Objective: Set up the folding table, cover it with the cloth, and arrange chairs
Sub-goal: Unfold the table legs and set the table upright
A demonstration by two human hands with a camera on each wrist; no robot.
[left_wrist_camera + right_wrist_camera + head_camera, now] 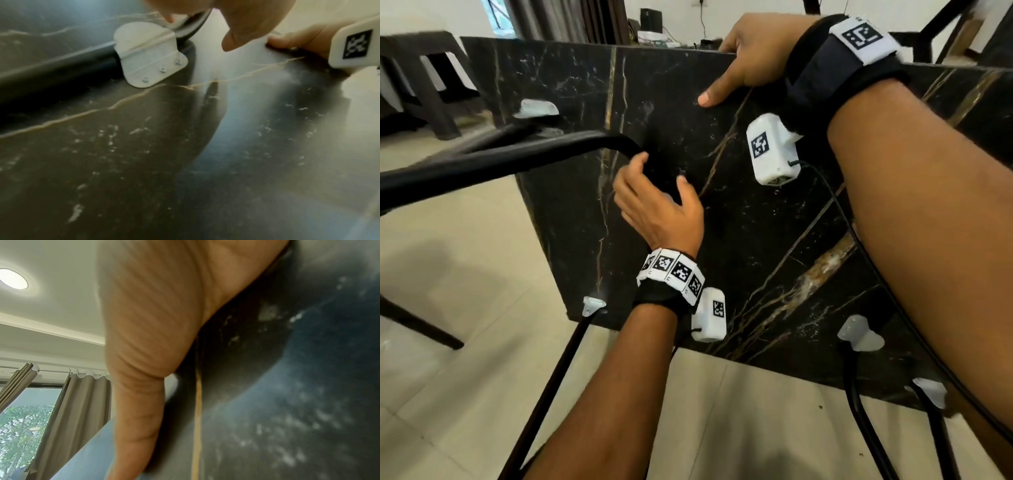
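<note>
Overhead, the black marbled bench (722, 205) fills mid-frame, tipped on edge; the right hand (753, 54) grips its top rim, fingertips hidden behind. Centre, the left hand (657, 209) curls loosely beside a leg (500, 157), grasping nothing. Both wrist views are blurred.

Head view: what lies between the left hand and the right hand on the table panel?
Only bare black marbled panel between left hand and right hand; the head view shows this.

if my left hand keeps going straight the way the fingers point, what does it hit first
Probably the black tubular table leg: the left hand reaches toward its bend, just short of it. Depth is unclear, so it might be the marble-patterned tabletop behind.
</note>
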